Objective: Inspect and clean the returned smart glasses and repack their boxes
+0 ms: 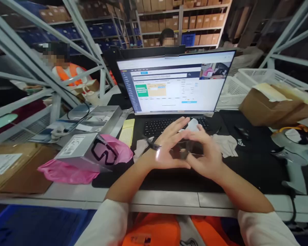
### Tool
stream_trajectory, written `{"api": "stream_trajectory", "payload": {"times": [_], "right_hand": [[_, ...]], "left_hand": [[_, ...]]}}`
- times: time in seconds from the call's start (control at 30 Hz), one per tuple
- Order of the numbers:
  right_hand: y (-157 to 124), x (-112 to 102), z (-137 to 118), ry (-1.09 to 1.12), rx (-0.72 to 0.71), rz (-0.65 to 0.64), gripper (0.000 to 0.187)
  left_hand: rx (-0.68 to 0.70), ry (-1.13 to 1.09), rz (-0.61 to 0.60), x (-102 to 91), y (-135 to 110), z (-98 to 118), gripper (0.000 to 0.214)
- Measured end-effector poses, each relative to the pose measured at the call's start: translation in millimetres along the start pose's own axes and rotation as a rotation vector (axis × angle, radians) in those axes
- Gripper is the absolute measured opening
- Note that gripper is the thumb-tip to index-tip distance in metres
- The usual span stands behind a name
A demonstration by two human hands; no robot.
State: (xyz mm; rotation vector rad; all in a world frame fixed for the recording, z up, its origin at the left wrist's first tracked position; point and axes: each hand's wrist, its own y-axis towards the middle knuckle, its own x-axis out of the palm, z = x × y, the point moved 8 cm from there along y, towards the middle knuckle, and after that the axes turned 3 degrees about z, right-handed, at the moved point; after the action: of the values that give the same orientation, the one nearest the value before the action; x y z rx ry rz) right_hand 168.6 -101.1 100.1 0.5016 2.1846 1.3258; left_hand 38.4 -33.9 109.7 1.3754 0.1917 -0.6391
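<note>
My left hand (169, 143) and my right hand (205, 153) meet over the black desk mat (251, 164), just in front of the keyboard (164, 125). Together they grip a small dark, see-through object (186, 150) that is blurred, so I cannot name it. The left fingers stretch forward along it and the right fingers curl round its far side. A crumpled white wrapper (227, 143) lies right of the hands. A silver goggles box (86, 148) rests on a pink bag (66, 171) to the left.
A monitor (174, 83) stands behind the keyboard. A mouse (242, 131), an open cardboard box (274, 104), white baskets (261, 78) and a barcode scanner (292, 150) sit right. Flat cardboard (17, 167) lies left. Two people are behind the steel racks.
</note>
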Motion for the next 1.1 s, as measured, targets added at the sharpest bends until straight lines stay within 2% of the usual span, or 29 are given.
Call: {"api": "stream_trajectory", "payload": {"times": [0.1,0.2,0.37,0.5,0.57,0.67,0.7,0.77,0.83,0.9,0.93,0.97,1.0,1.07,1.1], "right_hand": [[0,11,-9,-0.059,-0.054,-0.073,0.048],[2,15,-11,-0.069,-0.075,-0.101,0.046],[3,21,-2,-0.056,0.007,-0.234,0.046],[0,26,7,-0.032,0.048,-0.398,0.049],[-3,30,8,-0.013,0.048,-0.479,0.057],[-6,34,5,0.035,0.05,-0.562,0.09],[-6,32,4,0.042,0.055,-0.566,0.097],[1,16,9,0.026,0.08,-0.504,0.1],[13,-16,29,-0.027,0.134,-0.355,0.091],[23,-61,73,-0.143,0.281,-0.184,0.077],[23,-84,104,-0.245,0.416,-0.131,0.068],[18,-105,139,-0.392,0.591,-0.125,0.061],[7,-124,173,-0.555,0.786,-0.174,0.057],[-19,-148,224,-0.704,1.056,-0.303,0.05],[-35,-156,241,-0.762,1.174,-0.367,0.047]], "left_hand": [[-0.016,-0.138,-0.032,9.3,-4,-2,0.096],[-0.072,-0.261,0.02,8.1,-8,-10,0.089],[-0.284,-0.484,0.102,16.7,-16,-26,0.078],[-0.367,-0.534,0.174,23.5,-19,-23,0.069],[-0.411,-0.526,0.22,22.9,-20,-22,0.065],[-0.481,-0.522,0.318,13.6,-23,-28,0.059],[-0.487,-0.523,0.352,8.5,-24,-31,0.059],[-0.446,-0.511,0.409,-4.5,-24,-35,0.061],[-0.367,-0.463,0.478,-20.8,-23,-38,0.063],[-0.307,-0.381,0.565,-37.9,-24,-40,0.063],[-0.292,-0.335,0.61,-45.7,-25,-41,0.063],[-0.285,-0.292,0.651,-52.4,-26,-43,0.062],[-0.282,-0.256,0.683,-57.8,-27,-44,0.062],[-0.285,-0.21,0.724,-64.9,-28,-49,0.064],[-0.283,-0.205,0.734,-66.8,-29,-52,0.066]]}}
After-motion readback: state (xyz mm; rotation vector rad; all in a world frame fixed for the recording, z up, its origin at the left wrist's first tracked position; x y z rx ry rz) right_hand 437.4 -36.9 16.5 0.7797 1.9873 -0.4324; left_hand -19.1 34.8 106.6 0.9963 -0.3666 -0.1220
